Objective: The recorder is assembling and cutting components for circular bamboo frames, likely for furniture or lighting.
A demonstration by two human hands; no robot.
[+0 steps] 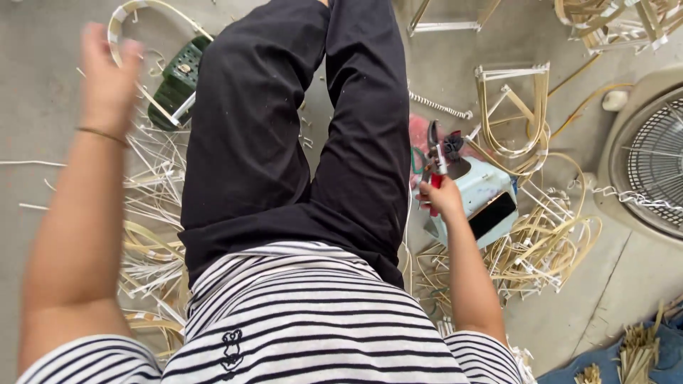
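Observation:
I sit on the floor in black trousers (284,128) and a striped shirt. My right hand (440,195) grips the red handles of pruning shears (434,153), whose dark blades point away from me beside my right knee. My left hand (107,67) is raised and blurred at the upper left, fingers apart, with nothing seen in it; a thin bracelet circles its wrist. A bent cane hoop (146,11) lies just beyond it.
Pale cane strips (153,206) litter the floor on the left, near a green object (178,82). On the right stand a light blue box (484,199), bent cane frames (516,114), a heap of cane loops (544,245) and a floor fan (651,160).

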